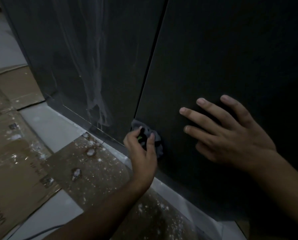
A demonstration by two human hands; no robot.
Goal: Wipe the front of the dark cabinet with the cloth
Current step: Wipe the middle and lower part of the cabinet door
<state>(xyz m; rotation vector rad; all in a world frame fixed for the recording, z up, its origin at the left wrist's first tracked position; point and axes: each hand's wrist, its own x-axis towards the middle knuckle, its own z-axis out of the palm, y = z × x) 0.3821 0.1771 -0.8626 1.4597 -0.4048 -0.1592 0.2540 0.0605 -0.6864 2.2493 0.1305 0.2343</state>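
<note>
Low at the frame's centre, the left hand (141,150) grips a bunched grey cloth (155,138) against the tall dark matte cabinet (214,49) at its door seam; the right hand (231,135) rests spread and flat on the right door. Best to press firmly and sweep over the white streaks (96,75) at centre left.

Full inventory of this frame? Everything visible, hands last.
dark cabinet: one, black, two front panels meeting at a vertical seam, fills the upper frame
white streaks: several, whitish, running down the left panel to its bottom edge
cloth: one, grey, bunched against the right panel's lower left corner
cardboard sheets: several, brown, flat on the floor, flecked white
floor: pale grey, along the cabinet base
left hand: grips the cloth
right hand: fingers spread, flat on the right panel
</note>
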